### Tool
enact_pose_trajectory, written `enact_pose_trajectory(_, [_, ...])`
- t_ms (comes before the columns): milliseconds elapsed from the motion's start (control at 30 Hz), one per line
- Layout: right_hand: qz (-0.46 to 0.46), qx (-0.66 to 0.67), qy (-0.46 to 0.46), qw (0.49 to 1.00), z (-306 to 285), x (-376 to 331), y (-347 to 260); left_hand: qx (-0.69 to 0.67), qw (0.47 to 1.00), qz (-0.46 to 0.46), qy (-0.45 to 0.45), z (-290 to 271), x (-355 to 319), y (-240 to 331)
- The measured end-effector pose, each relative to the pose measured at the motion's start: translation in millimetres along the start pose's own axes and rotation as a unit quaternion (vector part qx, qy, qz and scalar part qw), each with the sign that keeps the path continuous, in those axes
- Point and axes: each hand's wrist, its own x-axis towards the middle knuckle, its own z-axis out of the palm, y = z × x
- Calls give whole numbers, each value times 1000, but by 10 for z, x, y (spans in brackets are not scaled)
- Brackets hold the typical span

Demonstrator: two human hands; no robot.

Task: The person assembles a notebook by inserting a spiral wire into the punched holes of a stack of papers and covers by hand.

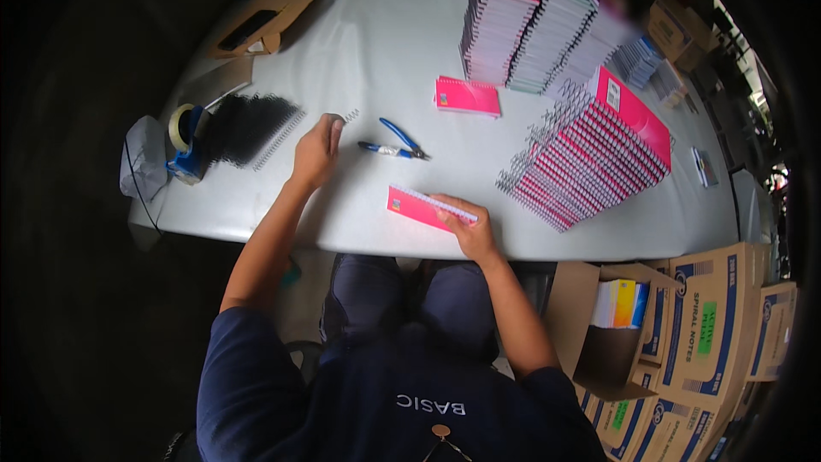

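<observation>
Brown-and-blue cartons [714, 325] lower right

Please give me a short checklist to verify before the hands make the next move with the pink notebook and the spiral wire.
1. Right hand steadies pink notebook near the table edge: ok.
2. Left hand holds a spiral wire: ok, seemingly.
3. Wire aligned with the notebook's holes: not ok, they are apart.
4. Blue pliers lie free between the hands: ok.
5. Pile of black spirals beside the left hand: ok.
6. Holes undamaged: cannot tell.
</observation>
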Motion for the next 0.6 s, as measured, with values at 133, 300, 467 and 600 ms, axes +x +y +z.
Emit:
enact_pose_trajectory(133, [21, 0, 13, 1000, -25, 1, 19, -206, 928, -96, -296, -191, -342, 381])
enact_pose_trajectory(300, [0, -25, 26, 999, -19, -6, 23, -184, 907, -92, -367, -241, -419, 581])
enact_pose_trajectory(467, [0, -18, 29, 999, -4, -17, 56, -222, 855, -243, -401, -239, -300, 710])
enact_pose_trajectory(600, [-28, -21, 18, 999, 6, -32, 58, -361, 708, -380, -473, -248, -77, 603])
